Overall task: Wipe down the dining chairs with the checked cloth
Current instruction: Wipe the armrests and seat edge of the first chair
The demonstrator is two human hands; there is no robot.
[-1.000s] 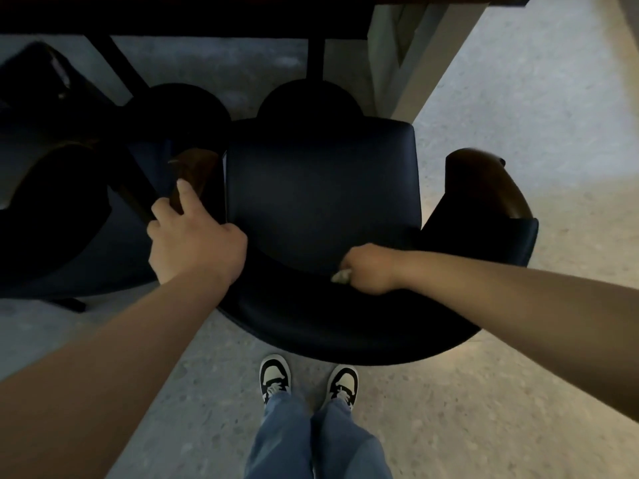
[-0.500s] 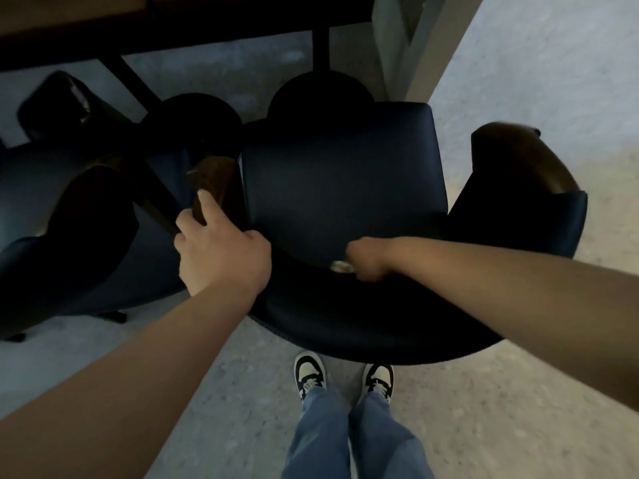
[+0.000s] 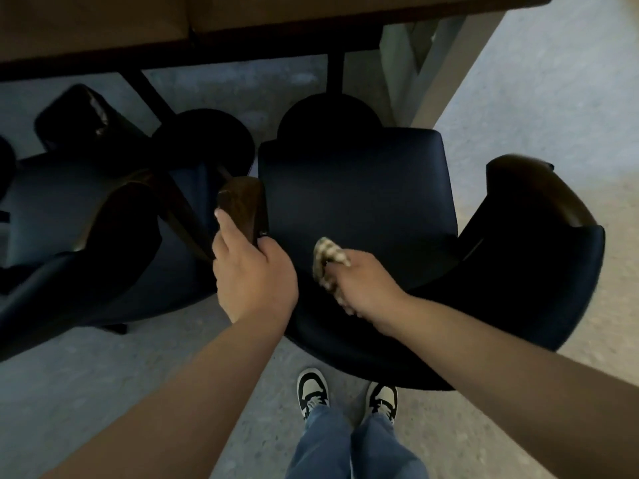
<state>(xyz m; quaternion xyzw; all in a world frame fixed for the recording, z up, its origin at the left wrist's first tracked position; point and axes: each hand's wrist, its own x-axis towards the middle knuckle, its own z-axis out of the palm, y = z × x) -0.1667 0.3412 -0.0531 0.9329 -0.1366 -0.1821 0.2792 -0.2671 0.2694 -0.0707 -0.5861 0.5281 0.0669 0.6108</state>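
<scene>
Standing behind a dark upholstered dining chair (image 3: 356, 198), the person grips its wooden left armrest (image 3: 242, 205) with the left hand (image 3: 254, 274), fingers curled over the arm's inner edge and the forefinger lying straight along the wood. The right hand (image 3: 363, 288) has its fingers closed round the bunched checked cloth (image 3: 326, 259), which is pressed to the rear of the seat. A second chair (image 3: 83, 216) stands just beside, under the table (image 3: 276, 19).
</scene>
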